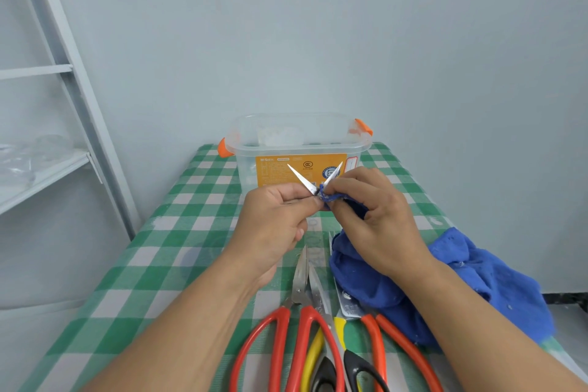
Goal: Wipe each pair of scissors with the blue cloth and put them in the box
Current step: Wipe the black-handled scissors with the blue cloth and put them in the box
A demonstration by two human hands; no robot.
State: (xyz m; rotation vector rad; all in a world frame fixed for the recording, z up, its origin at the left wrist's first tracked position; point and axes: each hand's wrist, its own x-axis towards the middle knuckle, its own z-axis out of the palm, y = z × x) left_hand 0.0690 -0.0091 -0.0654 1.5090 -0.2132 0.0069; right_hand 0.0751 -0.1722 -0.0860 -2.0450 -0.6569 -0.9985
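Note:
My left hand grips a small pair of scissors with its two thin blades spread apart and pointing up, in front of the box. My right hand pinches a fold of the blue cloth around the right blade near the pivot. The rest of the cloth lies bunched on the table under my right forearm. The clear plastic box with orange clips and an orange label stands at the far end of the table. Three larger scissors lie near me: red-handled, yellow-and-black, and another red-handled pair.
A green-and-white checked tablecloth covers the narrow table. A grey metal shelf stands to the left, with clear plastic on it. A plain wall rises right behind the box.

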